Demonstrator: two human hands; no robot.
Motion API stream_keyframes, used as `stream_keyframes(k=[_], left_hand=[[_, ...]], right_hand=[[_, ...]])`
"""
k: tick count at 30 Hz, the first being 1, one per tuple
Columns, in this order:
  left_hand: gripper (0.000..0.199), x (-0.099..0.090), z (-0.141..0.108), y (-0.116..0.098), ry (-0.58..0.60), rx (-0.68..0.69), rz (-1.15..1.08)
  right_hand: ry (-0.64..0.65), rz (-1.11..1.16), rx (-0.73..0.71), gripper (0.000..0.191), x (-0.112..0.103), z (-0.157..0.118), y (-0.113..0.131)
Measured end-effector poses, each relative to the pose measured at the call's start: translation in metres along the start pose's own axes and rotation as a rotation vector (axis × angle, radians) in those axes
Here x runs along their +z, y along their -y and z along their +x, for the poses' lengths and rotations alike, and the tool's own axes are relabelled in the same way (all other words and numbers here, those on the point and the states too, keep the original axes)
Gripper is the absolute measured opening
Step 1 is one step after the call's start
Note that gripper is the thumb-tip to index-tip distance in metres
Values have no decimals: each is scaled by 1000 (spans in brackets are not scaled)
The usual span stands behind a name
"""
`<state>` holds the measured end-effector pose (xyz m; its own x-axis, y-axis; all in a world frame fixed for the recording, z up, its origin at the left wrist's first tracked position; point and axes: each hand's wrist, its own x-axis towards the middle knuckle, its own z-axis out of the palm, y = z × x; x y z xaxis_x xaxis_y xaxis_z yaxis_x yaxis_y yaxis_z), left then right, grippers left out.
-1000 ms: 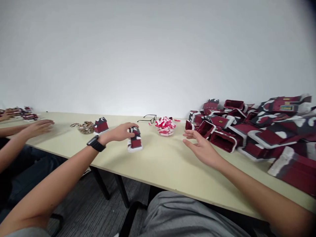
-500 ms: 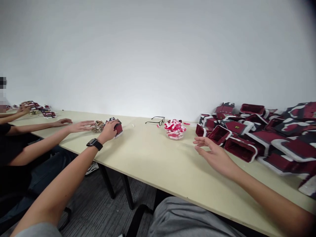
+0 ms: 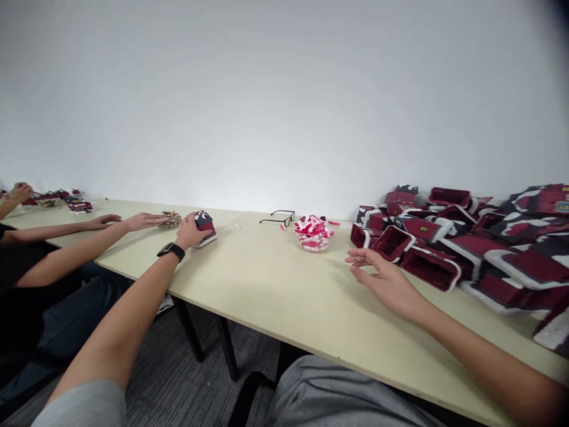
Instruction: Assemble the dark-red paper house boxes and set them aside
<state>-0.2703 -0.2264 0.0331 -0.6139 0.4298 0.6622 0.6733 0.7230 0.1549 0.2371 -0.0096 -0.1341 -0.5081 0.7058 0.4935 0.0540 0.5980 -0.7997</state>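
My left hand (image 3: 189, 232), with a black watch on the wrist, is wrapped round the left side of a dark red and black house-shaped box (image 3: 205, 226) with a white rim, on the left part of the table. My right hand (image 3: 377, 277) hovers over the table with its fingers apart and nothing in it. Beyond it stands a clear bowl (image 3: 315, 243) heaped with red and white pieces. To its right lies a large pile of dark red boxes (image 3: 429, 268) with white rims, some with their hollow ends facing me.
Black-framed glasses (image 3: 278, 218) lie near the wall. At the left, another person's hand (image 3: 144, 220) touches a bowl of beige pieces (image 3: 170, 219). More dark red boxes (image 3: 79, 204) sit farther left. The table's front edge (image 3: 267, 333) runs before my lap.
My left hand has shifted from the top of the box to its left side, and the box now shows more of its black and white face. The view has moved slightly.
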Motion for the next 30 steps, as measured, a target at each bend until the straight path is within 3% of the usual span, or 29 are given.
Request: stream_keyframes(k=[4, 7, 11, 14, 16, 19, 22, 24, 27, 30], left_hand=[[91, 7, -3, -15, -46, -26, 28], [81, 15, -6, -31, -121, 46, 80], [81, 26, -4, -50, -70, 132, 76], [79, 30, 2, -56, -103, 132, 111], [71, 29, 9, -51, -111, 119, 161], [67, 22, 21, -27, -86, 60, 202], [79, 13, 35, 0, -43, -118, 201], [96, 9, 43, 3, -83, -187, 183], [92, 5, 49, -35, -235, -19, 72], [79, -6, 36, -118, -317, 237, -65]], right_hand=[[14, 1, 14, 63, -2, -1, 3], [13, 6, 17, 63, 0, 0, 1], [11, 33, 7, 64, 4, 1, -6], [9, 39, 4, 64, 6, 1, -11], [9, 35, -2, 63, 6, 2, -13], [4, 38, -20, 59, 5, 2, -15], [13, 46, -38, 52, 4, 3, -13], [22, 46, -50, 45, 4, 4, -9], [34, 44, -46, 38, 4, 6, -3], [33, 31, -37, 33, 5, 7, 2]])
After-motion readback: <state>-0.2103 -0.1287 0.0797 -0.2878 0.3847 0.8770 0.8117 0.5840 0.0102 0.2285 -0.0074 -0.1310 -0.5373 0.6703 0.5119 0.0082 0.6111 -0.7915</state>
